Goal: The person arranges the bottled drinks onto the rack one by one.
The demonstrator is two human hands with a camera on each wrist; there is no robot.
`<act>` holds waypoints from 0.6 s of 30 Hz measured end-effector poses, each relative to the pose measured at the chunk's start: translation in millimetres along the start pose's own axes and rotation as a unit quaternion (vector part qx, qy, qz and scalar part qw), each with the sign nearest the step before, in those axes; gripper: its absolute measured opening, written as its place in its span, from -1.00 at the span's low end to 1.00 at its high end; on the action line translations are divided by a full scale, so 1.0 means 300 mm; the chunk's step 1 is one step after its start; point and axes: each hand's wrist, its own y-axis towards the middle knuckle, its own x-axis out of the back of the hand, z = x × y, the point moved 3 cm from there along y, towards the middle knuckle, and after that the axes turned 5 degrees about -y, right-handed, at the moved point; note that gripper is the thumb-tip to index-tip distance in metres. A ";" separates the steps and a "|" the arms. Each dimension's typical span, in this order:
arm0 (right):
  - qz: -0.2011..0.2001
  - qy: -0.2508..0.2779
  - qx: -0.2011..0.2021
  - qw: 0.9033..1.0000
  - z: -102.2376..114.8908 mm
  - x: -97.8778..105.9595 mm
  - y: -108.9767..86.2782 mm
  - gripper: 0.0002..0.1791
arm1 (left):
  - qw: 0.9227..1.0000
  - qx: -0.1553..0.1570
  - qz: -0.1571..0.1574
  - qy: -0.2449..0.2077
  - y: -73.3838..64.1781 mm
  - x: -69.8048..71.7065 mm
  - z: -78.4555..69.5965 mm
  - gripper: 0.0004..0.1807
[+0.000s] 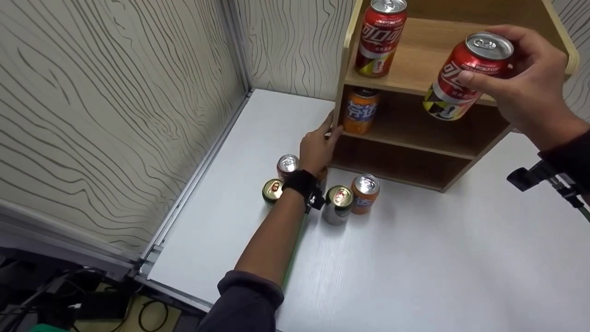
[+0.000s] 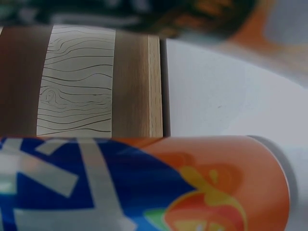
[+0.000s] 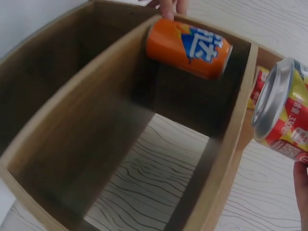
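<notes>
My right hand (image 1: 534,76) grips a red soda can (image 1: 454,92) by its side, tilted, in front of the wooden shelf unit (image 1: 433,50). The same can (image 3: 288,118) shows at the right edge of the right wrist view. My left hand (image 1: 315,147) holds the unit's left side panel, thumb at its front edge. Another red soda can (image 1: 380,39) stands on the upper shelf, at the left. Directly below it, an orange soda can (image 1: 359,113) stands on the middle shelf against the left panel.
Around my left wrist on the white table (image 1: 415,263) stand an orange can (image 1: 363,200), a green can with a gold top (image 1: 338,214), another gold-topped can (image 1: 272,191) and a silver-topped can (image 1: 286,171). A patterned wall panel (image 1: 115,115) borders the table's left side.
</notes>
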 end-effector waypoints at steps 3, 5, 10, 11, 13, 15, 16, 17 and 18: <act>0.003 -0.021 -0.008 1.000 0.000 0.003 0.031 -0.34 | 1.000 -0.003 -0.003 0.003 0.002 0.000 0.002 -0.36; 0.004 -0.026 -0.008 1.000 0.004 0.005 0.052 -0.34 | 1.000 -0.005 -0.003 0.003 0.002 -0.002 0.003 -0.36; 0.010 -0.025 0.019 0.999 0.019 0.009 0.106 -0.36 | 1.000 -0.009 -0.006 0.003 0.005 -0.006 0.007 -0.36; 0.011 -0.025 0.025 0.999 0.021 0.009 0.116 -0.36 | 1.000 -0.009 -0.007 0.003 0.005 -0.006 0.007 -0.36; 0.013 -0.031 0.028 0.999 0.023 0.009 0.133 -0.35 | 1.000 -0.007 -0.009 0.004 0.005 -0.004 0.006 -0.36; 0.011 -0.038 0.025 0.999 0.024 0.008 0.148 -0.35 | 1.000 -0.004 -0.009 0.004 0.004 -0.003 0.005 -0.37; 0.011 -0.041 0.026 0.999 0.024 0.006 0.155 -0.35 | 1.000 -0.004 -0.010 0.004 0.005 -0.002 0.005 -0.37; 0.011 -0.039 0.025 0.999 0.025 0.005 0.162 -0.34 | 1.000 -0.004 -0.009 0.003 0.005 -0.002 0.004 -0.37; 0.011 -0.039 0.027 0.999 0.026 0.003 0.170 -0.35 | 1.000 -0.004 -0.008 0.002 0.005 -0.001 0.004 -0.37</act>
